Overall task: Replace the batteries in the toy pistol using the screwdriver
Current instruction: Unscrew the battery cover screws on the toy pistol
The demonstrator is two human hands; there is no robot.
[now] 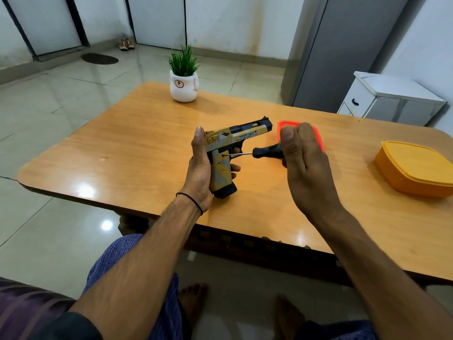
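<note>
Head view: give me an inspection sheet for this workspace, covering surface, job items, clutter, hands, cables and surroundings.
Surface: glossy wooden table.
Job's things: toy pistol held over the table; screwdriver tip at a screw on its grip; no batteries seen.
Clutter: potted plant at far edge; yellow lidded box at right; red container partly behind right hand.
Hands: left hand grips the pistol's grip; right hand holds the screwdriver handle.
Cables: nothing seen.
Surroundings: tiled floor, white cabinet, shoes by far wall.
</note>
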